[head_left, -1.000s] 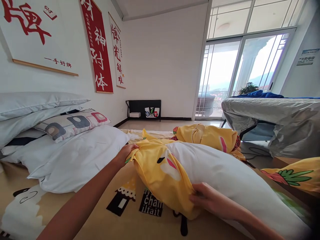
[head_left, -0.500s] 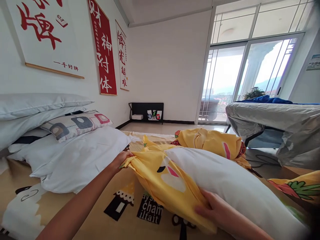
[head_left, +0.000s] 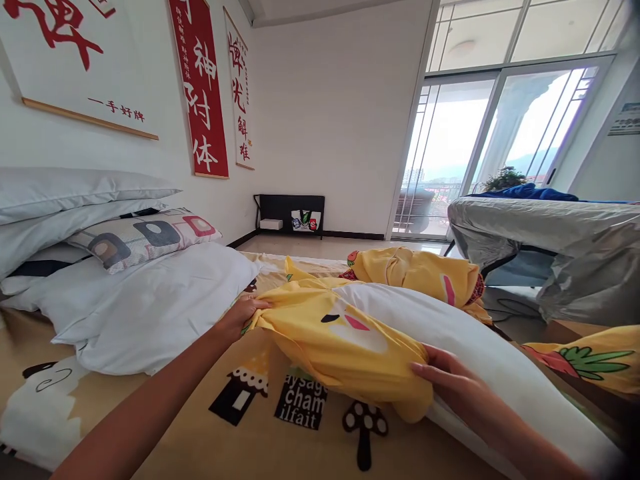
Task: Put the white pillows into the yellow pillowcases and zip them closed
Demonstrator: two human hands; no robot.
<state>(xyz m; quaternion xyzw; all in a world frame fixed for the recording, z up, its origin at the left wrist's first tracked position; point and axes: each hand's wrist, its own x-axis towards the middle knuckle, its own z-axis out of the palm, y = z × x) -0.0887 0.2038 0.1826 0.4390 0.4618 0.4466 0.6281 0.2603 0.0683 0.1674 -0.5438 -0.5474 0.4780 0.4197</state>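
Observation:
A yellow pillowcase (head_left: 310, 320) with a printed face covers the far end of a long white pillow (head_left: 480, 347). My left hand (head_left: 245, 315) is closed around a gathered corner of the case at its left end. At the case's right edge, my right hand (head_left: 443, 370) pinches the yellow cloth between thumb and fingers, beside the white pillow. The rest of the pillow lies bare, reaching to the lower right. Beneath is a tan bedsheet (head_left: 280, 453) printed with houses, letters and a mushroom.
White pillows (head_left: 165, 313) and a grey patterned cushion (head_left: 150, 237) are piled on the left. Behind the pillow lies a folded yellow bundle (head_left: 410, 270). More yellow cloth with a carrot print (head_left: 590, 357) is at the right edge. A plastic-covered table (head_left: 540, 217) stands beyond.
My right hand has moved up and slightly right, pulling the pillowcase edge with it, so the printed mushroom now shows. My left hand keeps its hold on the corner. The view has tilted slightly down.

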